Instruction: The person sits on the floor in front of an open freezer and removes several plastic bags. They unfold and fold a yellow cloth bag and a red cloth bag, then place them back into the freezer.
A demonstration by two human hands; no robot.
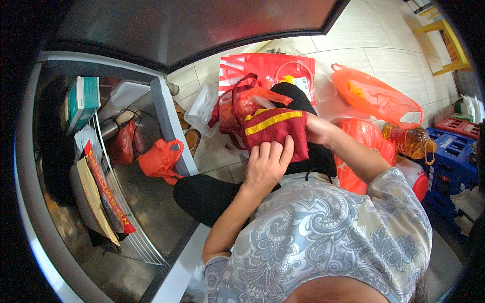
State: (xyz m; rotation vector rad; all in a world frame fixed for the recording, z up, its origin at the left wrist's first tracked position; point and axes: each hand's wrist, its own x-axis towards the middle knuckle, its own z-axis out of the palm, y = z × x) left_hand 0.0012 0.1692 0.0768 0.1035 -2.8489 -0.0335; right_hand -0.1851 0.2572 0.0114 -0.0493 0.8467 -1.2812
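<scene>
Over my lap is a folded maroon cloth [275, 132] with a yellow stripe along its upper part. My right hand [318, 130] grips its right side, with the fingers partly hidden behind the fabric. On its lower front lies my left hand [269, 160], its fingers bent and pressed against the cloth. Just beyond, a dark red strap [236, 93] loops up beside an orange-red plastic bag [247, 105]. Farther back lies a red and white shopping bag [237, 68], partly covered by these things.
At my left, an open drawer or cabinet [188, 159] holds a red plastic bag [160, 159], a wire rack [136, 214] and a teal box [85, 103]. On my right are an orange bag [376, 96], an oil bottle [411, 141] and a blue crate [447, 169]. A dark panel [192, 30] spans the far side.
</scene>
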